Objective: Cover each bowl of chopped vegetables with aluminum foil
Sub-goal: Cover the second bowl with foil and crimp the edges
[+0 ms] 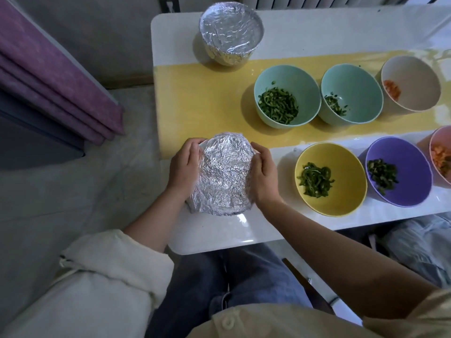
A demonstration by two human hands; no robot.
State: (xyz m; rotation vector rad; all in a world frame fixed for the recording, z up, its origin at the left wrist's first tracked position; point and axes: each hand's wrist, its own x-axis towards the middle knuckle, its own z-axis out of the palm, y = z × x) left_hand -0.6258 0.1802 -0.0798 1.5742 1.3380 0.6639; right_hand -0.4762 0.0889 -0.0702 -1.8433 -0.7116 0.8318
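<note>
Cupped between left hand (184, 169) and right hand (264, 176), fingers curled round its sides: a foil-wrapped bowl (225, 174). Sits at the near left corner of the table (219, 230). Hidden under the crinkled foil: its contents and its colour. At the far edge, a second foil-covered bowl (231, 35), sealed likewise.

Uncovered, on the yellow strip (207, 98): a left mint bowl (287, 76) with a heap of green strips, a right mint bowl (358, 84) with fewer green bits, and a beige bowl (417, 76) with orange cubes. In the near row, a yellow bowl (341, 157) with green strips and a purple bowl (412, 167) with dark green chunks.

Cut off by the right border – a pink bowl (436, 140), orange pieces showing, plus something dark green, hard to make out.
</note>
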